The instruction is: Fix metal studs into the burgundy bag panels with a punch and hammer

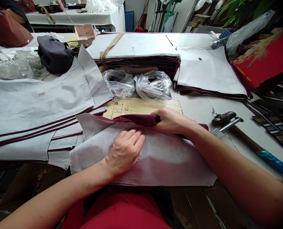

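Pinched shut, the grip of the right hand point(171, 121) held the folded maroon edge point(134, 120) of a grey-backed piece point(160, 159). The left hand point(124, 151) lay flat and open on the grey side just below that fold, gripping nothing.

From where I stood, the pale bench point(203, 108) carried everything. A fanned pile of grey panels point(36, 105) with maroon rims covered its left side. A thick bound stack point(136, 47) sat at the back, and a lower stack point(208, 73) lay to the right of it. The grey-backed piece itself lay at the near edge, straight in front of the person. Its left corner overlapped the fanned pile and its far edge was turned over, showing maroon. Beyond the fold lay a worn wooden board point(141, 106), partly covered by the piece. Two crumpled plastic bags point(153, 84) rested at the board's far side, against the bound stack. A dark bag point(53, 54) stood at the back left, and a small cardboard box point(85, 33) stood behind it. Right of the hands lay a hammer-like tool point(224, 118), apart from the piece. A few small brass bits point(126, 107) sat on the board.
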The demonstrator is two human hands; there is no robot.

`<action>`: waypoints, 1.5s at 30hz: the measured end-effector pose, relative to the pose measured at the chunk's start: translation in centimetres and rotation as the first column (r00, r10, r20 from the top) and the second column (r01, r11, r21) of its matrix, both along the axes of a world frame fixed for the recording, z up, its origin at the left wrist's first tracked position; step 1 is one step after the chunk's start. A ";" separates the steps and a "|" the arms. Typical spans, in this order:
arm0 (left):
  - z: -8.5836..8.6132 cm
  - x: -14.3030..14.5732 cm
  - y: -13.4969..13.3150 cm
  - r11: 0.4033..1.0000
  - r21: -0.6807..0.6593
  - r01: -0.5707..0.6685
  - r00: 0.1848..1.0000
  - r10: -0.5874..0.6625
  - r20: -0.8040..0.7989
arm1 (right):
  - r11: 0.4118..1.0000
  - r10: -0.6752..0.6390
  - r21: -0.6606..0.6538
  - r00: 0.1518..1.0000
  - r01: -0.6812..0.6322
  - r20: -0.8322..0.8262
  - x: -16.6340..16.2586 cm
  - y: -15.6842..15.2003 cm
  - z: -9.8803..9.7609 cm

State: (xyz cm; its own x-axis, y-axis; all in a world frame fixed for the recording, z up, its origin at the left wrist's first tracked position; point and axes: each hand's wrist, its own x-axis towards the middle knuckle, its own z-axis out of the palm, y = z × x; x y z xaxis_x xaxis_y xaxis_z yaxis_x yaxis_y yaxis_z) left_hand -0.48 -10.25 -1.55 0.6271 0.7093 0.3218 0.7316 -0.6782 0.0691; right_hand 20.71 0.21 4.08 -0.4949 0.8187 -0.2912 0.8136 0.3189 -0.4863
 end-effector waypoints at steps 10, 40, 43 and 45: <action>1.1 0.5 -0.1 0.985 -0.125 -0.117 0.993 0.115 -0.030 | 0.999 0.003 -0.033 0.996 -0.006 -0.094 0.3 -0.5 0.2; 0.0 0.4 -0.2 0.994 -0.033 -0.101 0.992 0.104 0.077 | 0.256 -0.952 0.279 0.292 0.926 -0.095 15.8 -9.6 -4.1; -0.5 0.0 -0.3 0.994 -0.036 -0.101 0.982 0.105 0.157 | 0.203 -0.745 -0.184 0.029 0.962 -0.666 15.9 -10.6 -4.0; -0.8 -0.1 -0.4 0.995 -0.022 -0.094 0.978 0.097 0.184 | 0.373 -0.536 -0.427 -0.184 0.824 -0.824 14.6 -11.2 -3.3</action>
